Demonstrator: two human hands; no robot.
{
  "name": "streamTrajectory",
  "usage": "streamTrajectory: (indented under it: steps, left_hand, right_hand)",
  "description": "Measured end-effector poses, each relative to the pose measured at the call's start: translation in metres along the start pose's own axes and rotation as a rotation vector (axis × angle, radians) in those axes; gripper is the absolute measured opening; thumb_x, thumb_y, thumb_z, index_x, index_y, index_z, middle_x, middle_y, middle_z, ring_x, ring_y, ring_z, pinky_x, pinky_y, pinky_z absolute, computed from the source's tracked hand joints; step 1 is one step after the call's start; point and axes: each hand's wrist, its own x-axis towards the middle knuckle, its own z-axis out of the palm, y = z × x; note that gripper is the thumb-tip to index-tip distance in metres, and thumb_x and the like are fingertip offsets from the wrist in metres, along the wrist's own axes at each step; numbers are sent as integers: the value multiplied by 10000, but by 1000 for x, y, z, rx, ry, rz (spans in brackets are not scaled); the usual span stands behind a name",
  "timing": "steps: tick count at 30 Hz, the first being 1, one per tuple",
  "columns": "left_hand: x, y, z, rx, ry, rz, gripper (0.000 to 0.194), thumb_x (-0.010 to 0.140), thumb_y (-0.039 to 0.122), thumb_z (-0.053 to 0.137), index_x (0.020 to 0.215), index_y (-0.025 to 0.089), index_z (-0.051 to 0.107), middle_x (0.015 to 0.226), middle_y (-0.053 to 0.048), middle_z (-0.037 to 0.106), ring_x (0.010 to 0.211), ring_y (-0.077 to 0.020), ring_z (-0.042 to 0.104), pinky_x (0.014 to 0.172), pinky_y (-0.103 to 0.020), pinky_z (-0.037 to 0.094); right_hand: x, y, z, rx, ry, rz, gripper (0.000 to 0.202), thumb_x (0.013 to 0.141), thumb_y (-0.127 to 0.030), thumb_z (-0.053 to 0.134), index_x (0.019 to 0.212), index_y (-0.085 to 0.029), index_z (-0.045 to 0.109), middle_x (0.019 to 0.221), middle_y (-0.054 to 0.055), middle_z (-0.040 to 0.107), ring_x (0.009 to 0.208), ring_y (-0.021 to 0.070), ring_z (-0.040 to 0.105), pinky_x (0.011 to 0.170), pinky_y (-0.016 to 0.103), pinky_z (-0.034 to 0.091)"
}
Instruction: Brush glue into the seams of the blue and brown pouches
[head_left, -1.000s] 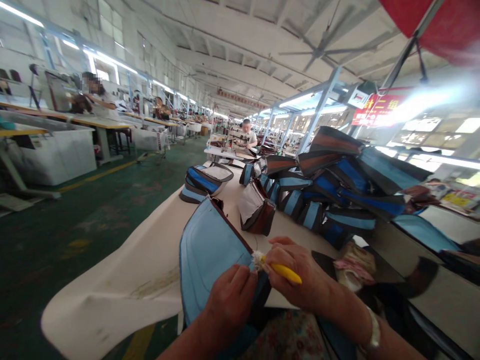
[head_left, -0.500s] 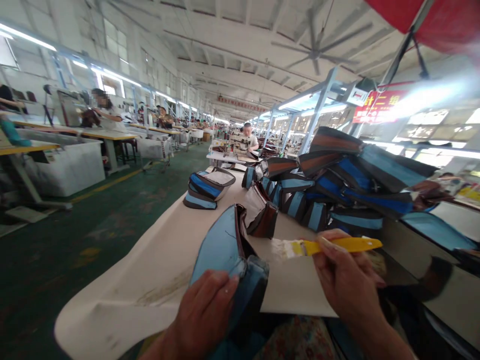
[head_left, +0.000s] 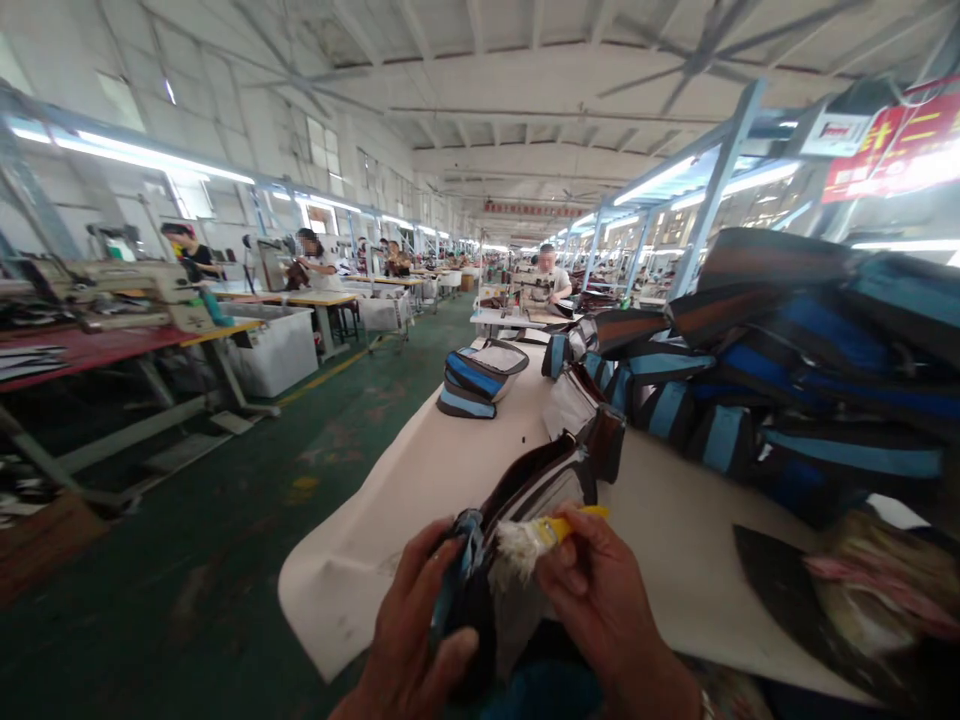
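Observation:
A flat paintbrush [head_left: 553,530] with a yellow handle and pale, matted bristles is pinched in my right hand [head_left: 600,600]. Its bristles are at the near end of a dark-edged fabric bag piece [head_left: 551,488], whose pale inner side faces up; whether they touch it I cannot tell. My left hand [head_left: 420,610] grips the blue and black end of that piece, its thumb toward me. Just beyond, on the cream-covered table [head_left: 405,470], stands another bag piece [head_left: 611,440] in brown and grey.
Blue, black and brown bag pieces [head_left: 817,350] are heaped along the right. Farther off sits a small blue-striped stack [head_left: 472,385]. A crumpled cloth [head_left: 885,585] lies at right. Across the green floor aisle [head_left: 225,530] are sewing machines [head_left: 112,290] and several people.
My view has swung left. The bag piece has been turned so its pale inside shows instead of its light-blue face. My right hand has brought the brush leftward to it.

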Motion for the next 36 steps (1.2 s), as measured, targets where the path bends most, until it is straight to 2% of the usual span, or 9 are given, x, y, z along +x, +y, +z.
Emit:
streamTrajectory:
  steps: [2, 6, 8, 11, 15, 21, 27, 31, 36]
  left_hand:
    - [-1, -4, 3, 81, -9, 33, 556, 882, 464, 600, 1355, 188, 509, 1425, -182, 478, 1287, -324, 517, 1029, -461, 499]
    - [13, -5, 12, 81, -6, -158, 296, 923, 259, 554, 1203, 211, 637, 1293, -113, 590, 1182, -230, 602, 1018, -367, 517]
    - [28, 1, 14, -28, -58, -250, 278, 939, 301, 524, 1155, 215, 677, 1266, -104, 603, 1156, -224, 612, 997, -348, 527]
    - [51, 15, 13, -171, -121, -346, 300, 950, 345, 500, 1144, 230, 697, 1259, -94, 604, 1147, -227, 604, 989, -348, 515]
    - [68, 30, 14, -295, -135, -392, 283, 943, 343, 505, 1094, 225, 714, 1237, -82, 601, 1110, -224, 604, 955, -331, 507]
    - [68, 36, 18, -273, -134, -414, 294, 946, 377, 504, 1093, 219, 703, 1236, -78, 582, 1105, -216, 591, 960, -316, 483]
    - [67, 32, 20, -272, -101, -437, 281, 933, 389, 519, 1041, 216, 713, 1199, -68, 600, 1082, -210, 604, 937, -298, 495]
    - [67, 31, 23, -261, -97, -436, 286, 931, 394, 510, 1062, 230, 704, 1201, -57, 607, 1080, -206, 612, 938, -301, 506]
    - [53, 15, 24, -75, 14, -487, 327, 807, 453, 642, 1065, 256, 671, 1246, -49, 615, 1152, -268, 598, 1029, -399, 479]
  right_hand:
    - [4, -1, 2, 19, -23, 17, 318, 736, -310, 729, 543, -191, 505, 415, -83, 418, 352, 56, 293, 579, 291, 522]
    - [4, -13, 2, -14, -5, -7, 340, 780, -330, 722, 550, -187, 517, 440, -84, 433, 376, 51, 305, 767, 382, 562]
    - [0, -25, 6, -78, 30, -86, 314, 762, -321, 754, 591, -185, 529, 450, -94, 422, 369, 38, 272, 644, 291, 551]
    - [-9, -44, 17, -285, 86, -287, 266, 719, -329, 813, 725, -190, 586, 484, -87, 446, 387, 41, 305, 393, 140, 325]
    - [-12, -53, 34, -649, 35, -529, 239, 802, -385, 754, 821, -195, 610, 544, -53, 523, 471, 79, 427, 443, 167, 347]
    - [14, -52, 48, -991, 56, -708, 224, 860, -408, 656, 803, -204, 585, 544, -54, 511, 496, 121, 476, 473, 221, 382]
    - [6, -56, 55, -1005, 55, -797, 200, 883, -376, 627, 768, -224, 569, 512, -71, 474, 444, 110, 454, 463, 219, 392]
    - [7, -48, 54, -1222, -7, -886, 147, 892, -330, 602, 794, -220, 592, 642, -26, 577, 579, 137, 560, 565, 237, 439]
    - [0, -53, 34, -939, 66, -865, 165, 902, -358, 626, 821, -217, 596, 590, -45, 524, 543, 126, 521, 540, 227, 429]
